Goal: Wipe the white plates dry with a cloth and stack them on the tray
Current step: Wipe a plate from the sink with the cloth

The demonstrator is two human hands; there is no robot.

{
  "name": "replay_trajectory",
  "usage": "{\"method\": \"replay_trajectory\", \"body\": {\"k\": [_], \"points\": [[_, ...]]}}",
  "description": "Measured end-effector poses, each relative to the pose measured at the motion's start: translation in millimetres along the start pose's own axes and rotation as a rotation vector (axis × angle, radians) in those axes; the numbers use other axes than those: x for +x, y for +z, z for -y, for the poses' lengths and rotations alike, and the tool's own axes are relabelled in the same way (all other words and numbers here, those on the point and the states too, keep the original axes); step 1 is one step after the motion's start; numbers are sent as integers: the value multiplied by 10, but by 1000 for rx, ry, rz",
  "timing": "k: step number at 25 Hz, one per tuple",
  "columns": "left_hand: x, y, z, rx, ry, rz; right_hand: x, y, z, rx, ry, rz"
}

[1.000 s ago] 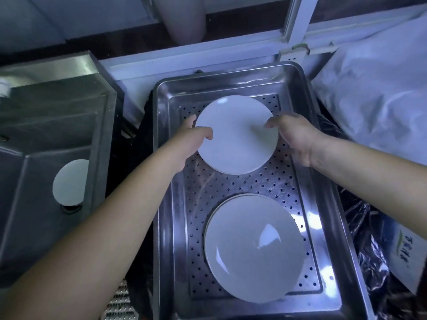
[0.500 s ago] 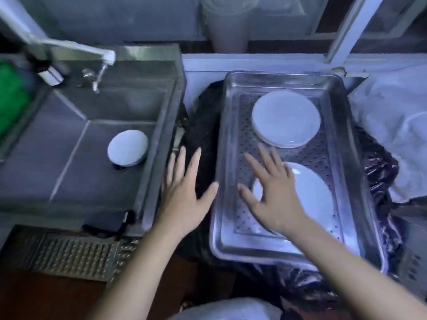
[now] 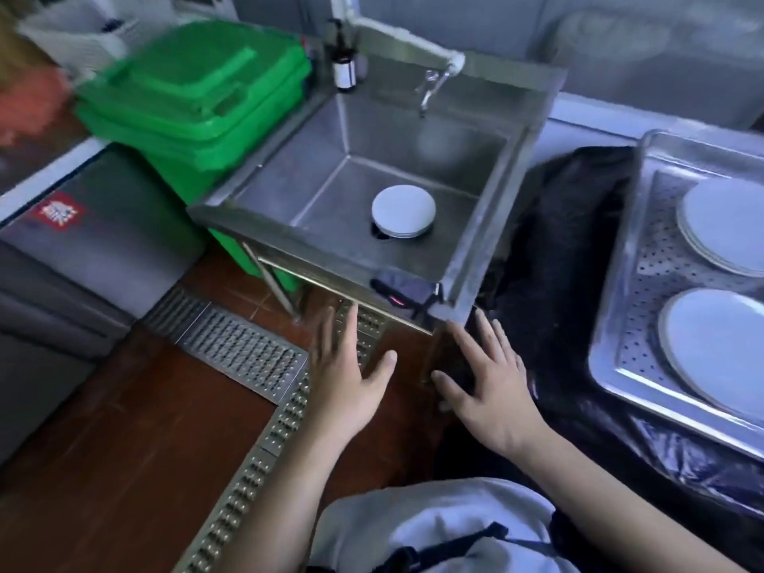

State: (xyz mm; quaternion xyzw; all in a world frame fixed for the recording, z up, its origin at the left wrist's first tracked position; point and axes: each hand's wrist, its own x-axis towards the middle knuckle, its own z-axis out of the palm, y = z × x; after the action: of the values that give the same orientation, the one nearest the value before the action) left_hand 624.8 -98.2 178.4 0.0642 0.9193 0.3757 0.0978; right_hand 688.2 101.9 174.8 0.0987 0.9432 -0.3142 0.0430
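A small stack of white plates (image 3: 403, 210) sits over the drain in the steel sink (image 3: 467, 258). At the right edge, a perforated steel tray (image 3: 620, 308) holds a far stack of white plates (image 3: 723, 225) and a larger near plate (image 3: 715, 345). My left hand (image 3: 347, 378) and my right hand (image 3: 492, 386) hover with fingers spread in front of the sink, below its front edge, holding nothing. A dark cloth (image 3: 405, 289) hangs over the sink's front rim, just above my hands.
A green lidded bin (image 3: 198, 97) stands left of the sink. A tap (image 3: 434, 82) and a dark bottle (image 3: 343, 60) are at the sink's back. Black plastic (image 3: 550, 250) lies between sink and tray. A metal floor grate (image 3: 248, 357) runs along the brown floor.
Both hands let go of the small plate on the tray and drew back toward me. The view swung left from the tray to the sink.
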Motion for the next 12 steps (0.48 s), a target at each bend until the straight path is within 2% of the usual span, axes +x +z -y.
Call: {"method": "replay_trajectory", "body": {"k": [7, 10, 12], "points": [[297, -260, 482, -25, -126, 14, 666, 302, 337, -37, 35, 105], [666, -430, 699, -16, -211, 10, 1309, 491, 517, 2, 37, 174], [988, -582, 771, 16, -244, 37, 1810, 537, 648, 52, 57, 161]]}}
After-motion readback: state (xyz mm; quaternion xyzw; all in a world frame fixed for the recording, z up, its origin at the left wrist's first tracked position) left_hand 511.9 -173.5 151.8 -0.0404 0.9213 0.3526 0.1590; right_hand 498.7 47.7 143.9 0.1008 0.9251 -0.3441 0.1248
